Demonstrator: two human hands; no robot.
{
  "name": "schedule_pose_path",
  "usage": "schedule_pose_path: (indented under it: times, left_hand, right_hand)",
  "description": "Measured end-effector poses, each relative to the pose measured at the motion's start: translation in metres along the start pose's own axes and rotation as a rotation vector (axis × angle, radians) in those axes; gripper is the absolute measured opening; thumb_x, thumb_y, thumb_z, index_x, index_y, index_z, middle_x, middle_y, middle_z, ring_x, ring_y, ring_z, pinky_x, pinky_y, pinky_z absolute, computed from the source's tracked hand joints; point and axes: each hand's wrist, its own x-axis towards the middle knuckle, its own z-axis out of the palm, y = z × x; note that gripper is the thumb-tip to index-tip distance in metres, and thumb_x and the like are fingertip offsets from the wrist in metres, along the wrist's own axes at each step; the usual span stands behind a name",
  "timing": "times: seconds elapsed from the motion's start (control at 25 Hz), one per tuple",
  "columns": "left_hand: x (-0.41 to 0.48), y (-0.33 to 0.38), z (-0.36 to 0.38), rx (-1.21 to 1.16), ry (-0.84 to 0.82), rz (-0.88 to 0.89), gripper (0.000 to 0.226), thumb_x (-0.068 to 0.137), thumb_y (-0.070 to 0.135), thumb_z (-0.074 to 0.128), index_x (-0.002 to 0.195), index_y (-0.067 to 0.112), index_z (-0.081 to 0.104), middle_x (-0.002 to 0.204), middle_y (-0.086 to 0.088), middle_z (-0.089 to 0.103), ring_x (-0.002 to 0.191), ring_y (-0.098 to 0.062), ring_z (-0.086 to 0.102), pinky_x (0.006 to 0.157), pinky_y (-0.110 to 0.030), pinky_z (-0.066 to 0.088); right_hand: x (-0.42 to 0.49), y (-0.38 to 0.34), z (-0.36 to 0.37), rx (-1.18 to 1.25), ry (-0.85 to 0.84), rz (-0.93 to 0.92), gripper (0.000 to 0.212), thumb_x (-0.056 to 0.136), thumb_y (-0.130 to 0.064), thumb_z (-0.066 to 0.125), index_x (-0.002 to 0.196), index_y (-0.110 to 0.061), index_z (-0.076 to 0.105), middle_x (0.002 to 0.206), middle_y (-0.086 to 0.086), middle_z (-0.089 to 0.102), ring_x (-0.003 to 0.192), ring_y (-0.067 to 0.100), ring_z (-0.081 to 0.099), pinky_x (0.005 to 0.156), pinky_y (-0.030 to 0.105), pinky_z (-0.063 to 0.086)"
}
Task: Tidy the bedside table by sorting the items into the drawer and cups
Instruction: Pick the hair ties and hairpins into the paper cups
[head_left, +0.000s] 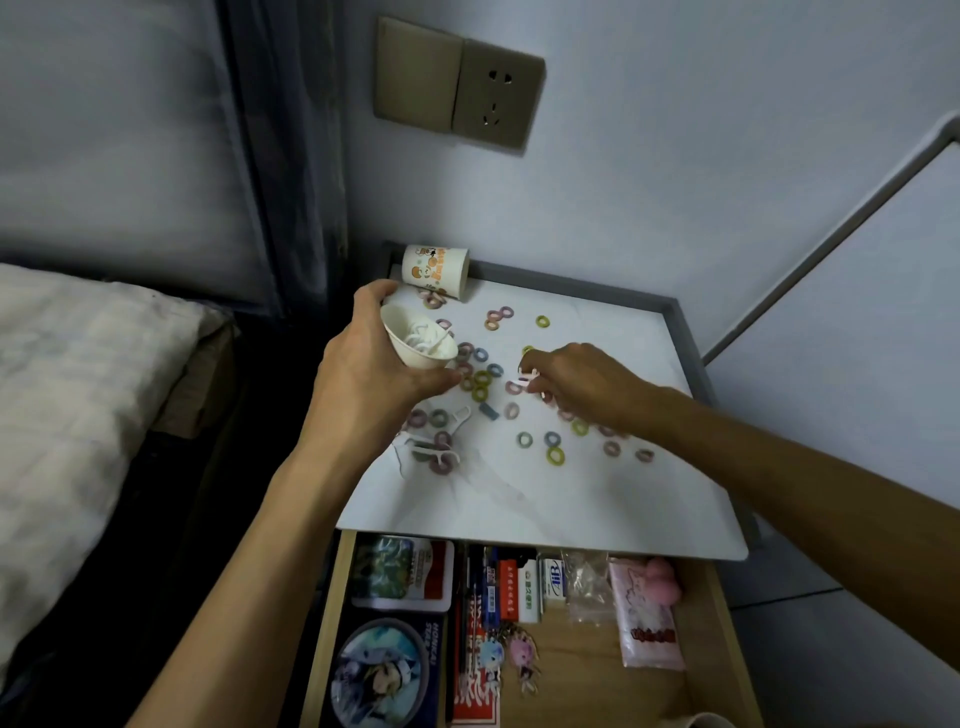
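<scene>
The drawer (587, 675) stands open under the table (597, 493), its front edge cut off by the frame. In it lie flat picture boxes at the left, pens, small boxes and an eraser in the middle, two keychains, and a clear bag and a pink packet at the right. The table edge hides their far ends. A pale cup rim (698, 719) shows at the bottom edge, too little of it to tell more.

On the table, ties (555, 456) in many colours lie scattered, and a few white picks (441, 457) lie near the left front, hard to make out against the white top.

The left hand (363, 364) is wrapped round a white cup (415, 338), held tilted above the table's left side. There are white picks inside the cup.

The right hand (582, 384) hangs over the middle of the table, fingers bent down. A small white piece sits at its blurred fingertips, but whether they pinch it cannot be told. The hand and forearm hide some ties.

A printed cup (436, 270) lies on its side in the far left corner, against the wall. A socket (491, 98) is on the wall above. A pillow (78, 389) lies at the left, partly out of frame.
</scene>
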Motion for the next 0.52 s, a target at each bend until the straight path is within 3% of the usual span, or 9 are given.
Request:
schedule_pose_path:
  times: [0.16,0.28,0.32,0.4,0.52]
  left_hand:
    - [0.001,0.002,0.004,0.005,-0.023,-0.013,0.093,0.065,0.026,0.089,0.142,0.028,0.036,0.110,0.011,0.051,0.095,-0.010,0.050,0.057,-0.006,0.036]
    - [-0.001,0.003,0.007,0.021,-0.039,0.001,0.095,0.063,0.028,0.090,0.141,0.029,0.036,0.113,0.010,0.054,0.097,-0.011,0.052,0.065,-0.011,0.040]
    - [-0.002,0.002,0.008,0.039,-0.040,0.011,0.095,0.062,0.029,0.090,0.141,0.029,0.036,0.118,0.007,0.056,0.101,-0.015,0.054,0.072,-0.019,0.044]
    - [-0.004,0.003,0.008,0.078,-0.040,0.025,0.097,0.062,0.028,0.090,0.142,0.029,0.035,0.120,0.003,0.059,0.107,-0.022,0.058,0.083,-0.032,0.048]
    - [-0.007,0.006,0.009,0.081,-0.083,0.068,0.097,0.062,0.023,0.089,0.142,0.028,0.035,0.106,0.008,0.060,0.095,-0.018,0.062,0.078,-0.031,0.052]
  right_hand:
    - [0.005,0.010,-0.033,0.059,-0.036,0.036,0.023,0.095,-0.027,0.059,0.112,-0.016,0.070,0.101,0.002,0.074,0.090,0.016,0.067,0.080,0.036,0.052]
    - [0.008,-0.004,-0.063,0.227,0.057,0.035,0.023,0.095,-0.026,0.059,0.114,-0.018,0.071,0.106,-0.005,0.072,0.080,-0.008,0.062,0.071,0.015,0.046]
    - [0.010,-0.015,-0.077,0.309,0.076,0.017,0.023,0.095,-0.025,0.060,0.115,-0.018,0.071,0.106,-0.006,0.072,0.076,-0.009,0.061,0.070,0.013,0.045]
    - [0.016,-0.040,-0.100,0.364,0.037,-0.079,0.022,0.093,-0.026,0.063,0.113,-0.022,0.071,0.103,-0.008,0.072,0.080,0.001,0.064,0.075,0.023,0.050]
    - [0.028,-0.078,-0.117,0.269,-0.063,-0.234,0.019,0.091,-0.029,0.064,0.108,-0.027,0.072,0.100,-0.010,0.072,0.089,0.004,0.064,0.082,0.027,0.050]
